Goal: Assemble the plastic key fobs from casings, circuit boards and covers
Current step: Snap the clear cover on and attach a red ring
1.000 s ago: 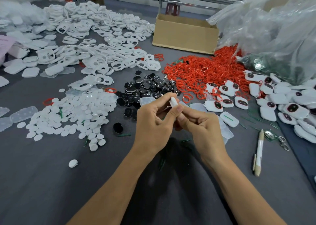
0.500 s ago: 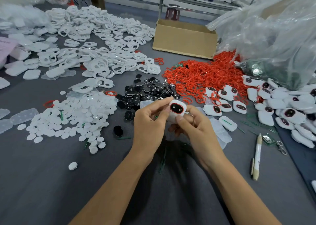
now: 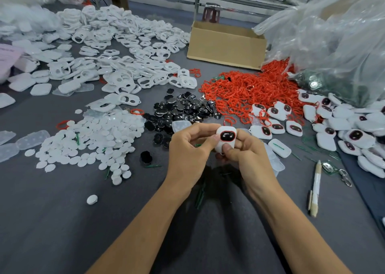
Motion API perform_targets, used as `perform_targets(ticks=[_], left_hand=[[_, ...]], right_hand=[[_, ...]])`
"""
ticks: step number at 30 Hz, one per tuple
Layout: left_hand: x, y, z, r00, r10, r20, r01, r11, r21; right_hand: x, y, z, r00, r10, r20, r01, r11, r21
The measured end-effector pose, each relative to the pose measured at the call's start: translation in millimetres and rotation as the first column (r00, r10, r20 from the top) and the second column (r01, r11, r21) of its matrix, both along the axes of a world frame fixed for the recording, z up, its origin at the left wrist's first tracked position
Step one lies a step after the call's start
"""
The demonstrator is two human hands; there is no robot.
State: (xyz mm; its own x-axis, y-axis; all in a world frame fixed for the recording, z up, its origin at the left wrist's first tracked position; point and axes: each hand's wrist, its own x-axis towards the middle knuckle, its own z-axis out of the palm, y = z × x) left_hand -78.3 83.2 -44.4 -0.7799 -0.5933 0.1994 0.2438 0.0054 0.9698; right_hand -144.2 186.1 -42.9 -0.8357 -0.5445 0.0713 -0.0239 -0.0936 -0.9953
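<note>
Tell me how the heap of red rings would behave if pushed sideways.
The red rings look thin and tangled, so they would probably drag along in clumps rather than slide singly. They seem light and floppy, likely bending under a finger. Loose ones at the heap's edge may scatter toward the finished fobs.

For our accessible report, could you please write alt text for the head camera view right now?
The left hand and right hand hold a white key fob with a red-rimmed black window over a grey table. Around them lie piles of white casings, white discs, black buttons, red rings and finished fobs, with a cardboard box behind.
</note>
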Motion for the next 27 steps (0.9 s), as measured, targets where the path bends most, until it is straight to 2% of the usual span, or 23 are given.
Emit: perform_targets(ticks=[6,11,19,23,27], left_hand=[[-1.2,3.6,0.4,1.0,-0.017,-0.013,0.017,1.0,-0.006],[-2.0,0.6,0.4,0.999,0.036,-0.009,-0.037,0.999,-0.013],[-2.1,4.4,-0.3,0.999,-0.036,-0.004,0.036,0.998,-0.05],[-4.6,4.6,1.1,0.994,-0.104,0.023,0.098,0.981,0.167],[-6.5,-0.6,4.3,0.95,-0.308,-0.056,0.302,0.852,0.427]], right_hand=[[-1.1,2.3,0.1,0.999,-0.033,-0.023,0.033,0.999,-0.02],[1.2,-2.7,0.0,0.997,0.028,-0.077,-0.029,1.0,-0.002],[-1.7,4.2,1.7,0.999,-0.033,-0.001,0.033,0.999,-0.013],[1.4,1.1,2.0,0.99,0.119,0.074,-0.111,0.988,-0.108],[-1.1,2.1,5.9,0.93,0.297,0.218,-0.242,0.939,-0.244]])
